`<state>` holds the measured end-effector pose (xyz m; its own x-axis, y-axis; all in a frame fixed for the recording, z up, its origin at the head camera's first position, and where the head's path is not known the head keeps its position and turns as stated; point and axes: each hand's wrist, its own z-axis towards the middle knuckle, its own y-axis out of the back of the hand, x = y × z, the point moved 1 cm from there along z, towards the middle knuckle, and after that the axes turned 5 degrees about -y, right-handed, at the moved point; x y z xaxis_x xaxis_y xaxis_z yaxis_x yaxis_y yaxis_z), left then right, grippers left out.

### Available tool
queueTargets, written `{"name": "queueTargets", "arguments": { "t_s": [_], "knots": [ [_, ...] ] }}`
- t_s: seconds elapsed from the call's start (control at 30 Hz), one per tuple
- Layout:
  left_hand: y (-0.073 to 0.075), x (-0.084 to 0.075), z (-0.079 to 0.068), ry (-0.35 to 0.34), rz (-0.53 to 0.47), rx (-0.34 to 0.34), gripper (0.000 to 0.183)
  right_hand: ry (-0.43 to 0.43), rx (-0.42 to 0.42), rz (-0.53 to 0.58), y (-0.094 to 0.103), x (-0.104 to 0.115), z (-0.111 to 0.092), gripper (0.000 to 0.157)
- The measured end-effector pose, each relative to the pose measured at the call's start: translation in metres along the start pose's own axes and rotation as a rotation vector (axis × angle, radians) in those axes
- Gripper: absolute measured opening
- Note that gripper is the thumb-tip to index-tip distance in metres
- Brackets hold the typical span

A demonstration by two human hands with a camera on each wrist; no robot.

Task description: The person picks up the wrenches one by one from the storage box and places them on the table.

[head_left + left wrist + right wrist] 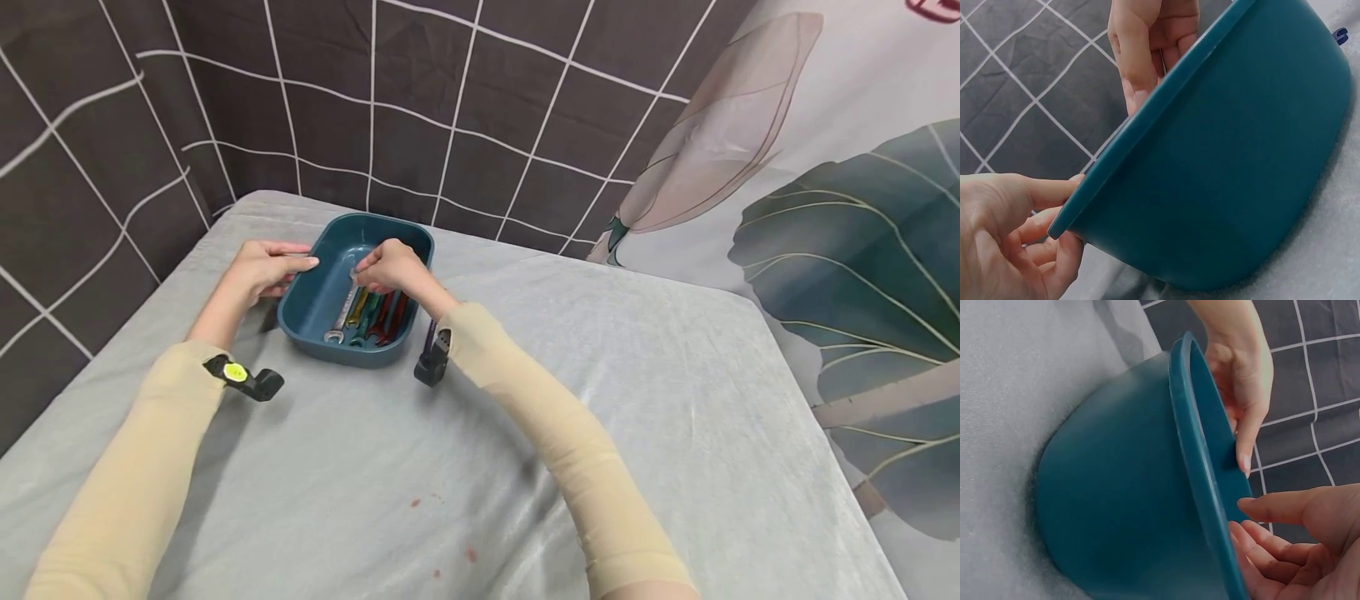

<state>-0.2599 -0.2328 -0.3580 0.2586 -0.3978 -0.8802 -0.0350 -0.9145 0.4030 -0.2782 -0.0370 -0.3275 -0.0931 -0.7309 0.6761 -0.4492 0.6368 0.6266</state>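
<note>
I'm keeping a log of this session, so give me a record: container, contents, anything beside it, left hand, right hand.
Container: blue-green bin on grey cloth
Contents: silver wrench, gold wrench, green wrench, red wrenches
Beside bin: blue-purple item, mostly hidden
Left hand: pinches the bin's rim
Right hand: reaching inside, fingers at the silver wrench's far end; grip unclear

Bin (352,356) coloured teal. Wrenches (344,310) finished silver, yellow, green, red. Surface (637,375) draped pale grey. Sleeves (555,425) dyed cream. Dark curtain (420,67) gridded white.

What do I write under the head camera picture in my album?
Left hand holds the teal tub while the right hand reaches inside, over colorful wrenches.
</note>
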Motion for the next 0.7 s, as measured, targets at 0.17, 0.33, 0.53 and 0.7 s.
{"name": "queueTargets", "arguments": {
  "t_s": [0.17,0.33,0.53,0.7],
  "knots": [
    [0.003,0.001,0.000,0.004,-0.004,-0.002,0.060,-0.011,0.002,-0.017,-0.004,0.004,0.005,0.015],
    [0.005,0.001,-0.001,0.004,-0.003,-0.005,0.060,-0.010,0.027,-0.033,-0.008,0.007,0.010,0.017],
    [0.003,0.001,-0.001,-0.001,-0.010,-0.006,0.058,-0.081,0.028,-0.022,-0.012,0.008,0.014,0.010],
    [0.001,0.000,0.002,0.003,-0.008,-0.007,0.057,-0.084,0.046,-0.036,-0.015,0.004,0.020,0.024]
  ]
}}
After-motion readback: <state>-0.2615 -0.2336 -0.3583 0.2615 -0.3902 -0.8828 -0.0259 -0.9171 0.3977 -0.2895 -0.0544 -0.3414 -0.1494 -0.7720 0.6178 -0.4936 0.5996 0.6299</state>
